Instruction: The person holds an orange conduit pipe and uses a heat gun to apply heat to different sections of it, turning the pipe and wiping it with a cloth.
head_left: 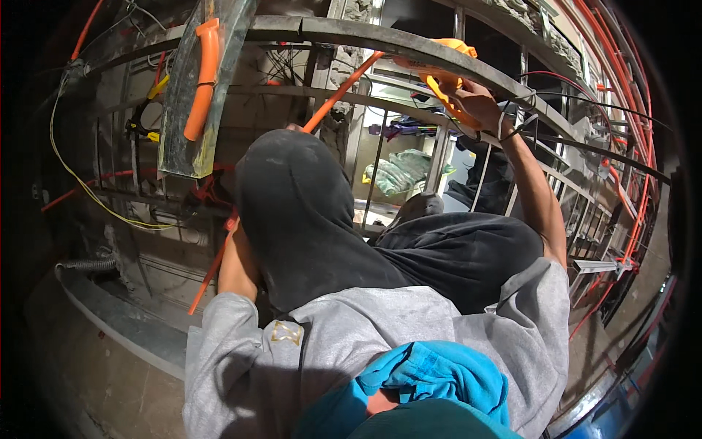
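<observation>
An orange plastic conduit pipe (344, 89) slants down from the upper middle and passes behind my raised knee, coming out again at lower left. My left forearm goes behind that knee, so most of my left hand (294, 128) is hidden. Only a bit of its fingers shows, closed against the pipe. At the upper right, my right hand (479, 107) is wrapped around the handle of an orange-and-yellow hand tool (447, 91). A curved metal bar (409, 45) crosses in front of the tool and hides part of it, where the pipe's upper end meets it.
A short orange pipe piece (199, 110) lies in a metal channel (175, 150) at upper left. Metal framing bars (376, 164) surround an opening with a pale green bundle (402, 172) below. Loose wires (73, 164) hang at left; red-orange conduits (643, 183) run along the right.
</observation>
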`<state>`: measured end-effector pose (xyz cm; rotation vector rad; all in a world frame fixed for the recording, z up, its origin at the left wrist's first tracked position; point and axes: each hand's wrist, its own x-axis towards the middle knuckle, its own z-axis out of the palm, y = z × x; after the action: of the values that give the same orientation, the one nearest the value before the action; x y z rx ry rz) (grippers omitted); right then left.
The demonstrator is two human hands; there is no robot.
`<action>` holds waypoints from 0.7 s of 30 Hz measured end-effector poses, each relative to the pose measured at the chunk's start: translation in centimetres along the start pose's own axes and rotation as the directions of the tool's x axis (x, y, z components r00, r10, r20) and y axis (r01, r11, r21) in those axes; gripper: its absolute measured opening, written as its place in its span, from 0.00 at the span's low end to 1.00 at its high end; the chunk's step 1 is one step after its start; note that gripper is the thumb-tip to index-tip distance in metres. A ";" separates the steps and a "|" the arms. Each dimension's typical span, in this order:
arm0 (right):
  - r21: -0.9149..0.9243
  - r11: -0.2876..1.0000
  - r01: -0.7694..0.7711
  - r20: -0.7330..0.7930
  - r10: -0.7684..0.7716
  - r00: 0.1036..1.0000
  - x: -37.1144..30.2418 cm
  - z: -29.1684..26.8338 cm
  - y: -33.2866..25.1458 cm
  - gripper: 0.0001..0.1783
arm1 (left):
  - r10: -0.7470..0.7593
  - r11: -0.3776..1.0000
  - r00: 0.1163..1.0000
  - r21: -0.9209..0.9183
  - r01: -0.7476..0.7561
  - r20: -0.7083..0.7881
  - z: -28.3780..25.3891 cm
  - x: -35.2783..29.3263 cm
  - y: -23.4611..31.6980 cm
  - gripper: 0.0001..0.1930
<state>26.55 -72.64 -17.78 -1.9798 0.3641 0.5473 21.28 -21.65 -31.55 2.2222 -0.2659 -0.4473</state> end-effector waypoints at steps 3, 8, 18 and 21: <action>-0.156 0.980 0.125 0.056 -0.118 0.991 -0.2 1.2 0.8 0.22 | -0.007 1.000 1.000 -0.006 0.007 -0.006 0.1 0.0 -0.2 0.19; -0.010 0.937 0.349 0.141 -0.344 0.928 -2.3 4.7 0.4 0.21 | 0.008 1.000 1.000 -0.022 -0.008 -0.010 0.7 0.6 -0.3 0.19; -0.262 0.891 0.372 0.241 -0.313 0.919 -3.6 6.0 -3.0 0.21 | 0.033 0.998 0.999 -0.052 -0.034 -0.034 2.1 1.2 -2.3 0.20; -0.324 0.852 0.412 0.130 -0.391 0.911 -2.0 5.5 -1.6 0.20 | 0.052 0.995 0.997 -0.079 -0.056 -0.049 3.0 1.5 -3.8 0.20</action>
<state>24.37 -66.98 -17.68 -2.2882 -0.2045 0.4156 21.60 -21.90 -36.61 2.1390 -0.2776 -0.3694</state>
